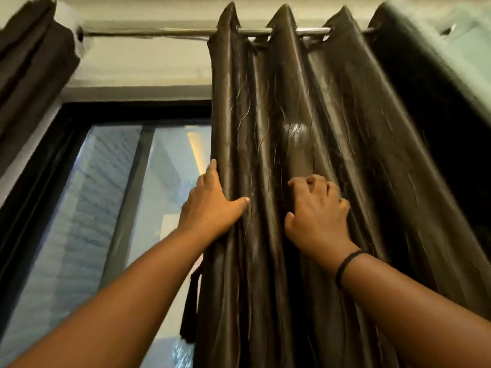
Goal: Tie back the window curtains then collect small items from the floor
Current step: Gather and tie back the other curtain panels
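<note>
**Both hands on the brown curtain at the window**

The left hand [212, 208] gripped the leading edge of the brown satin curtain [305, 115], its fingers [212, 167] wrapped behind the cloth and its thumb laid flat on the front. The right hand [317, 208] had its fingers curled into a fold further right, bunching the fabric. A black band [346, 264] circled that wrist. The curtain hung by eyelets from a metal rod [159, 31], covering the right half of the black-framed window [106, 181]. A second dark curtain [29, 62] was bunched at upper left.
</note>
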Motion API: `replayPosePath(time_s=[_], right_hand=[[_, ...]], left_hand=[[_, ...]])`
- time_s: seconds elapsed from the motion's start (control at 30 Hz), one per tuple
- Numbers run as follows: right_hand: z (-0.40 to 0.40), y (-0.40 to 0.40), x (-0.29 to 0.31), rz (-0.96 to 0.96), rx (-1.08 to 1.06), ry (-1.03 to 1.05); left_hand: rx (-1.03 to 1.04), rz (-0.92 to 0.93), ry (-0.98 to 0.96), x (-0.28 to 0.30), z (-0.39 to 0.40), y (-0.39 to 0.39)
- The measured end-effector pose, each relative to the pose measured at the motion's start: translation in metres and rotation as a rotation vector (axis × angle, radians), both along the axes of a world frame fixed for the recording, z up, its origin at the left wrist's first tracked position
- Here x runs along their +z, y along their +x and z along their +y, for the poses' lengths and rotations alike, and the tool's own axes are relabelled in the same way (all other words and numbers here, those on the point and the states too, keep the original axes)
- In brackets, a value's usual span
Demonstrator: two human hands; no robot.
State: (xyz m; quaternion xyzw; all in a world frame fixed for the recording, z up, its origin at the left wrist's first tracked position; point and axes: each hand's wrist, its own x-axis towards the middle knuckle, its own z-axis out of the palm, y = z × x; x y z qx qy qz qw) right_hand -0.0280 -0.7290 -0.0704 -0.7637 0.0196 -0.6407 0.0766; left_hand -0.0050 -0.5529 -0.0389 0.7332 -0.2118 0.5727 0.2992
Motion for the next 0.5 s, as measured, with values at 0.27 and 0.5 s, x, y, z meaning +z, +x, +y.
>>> replayPosePath(time_s=[0.27,0.5], right_hand=[[-0.046,0.005,0.116,-0.147,0.064,0.319],[-0.09,0.009,0.161,-0.107,0.327,0.196]], left_hand=[[0.13,-0.103,-0.099,0.09,-0.009,0.005],[0.244,-0.213,-0.177,0.123,-0.043,0.005]])
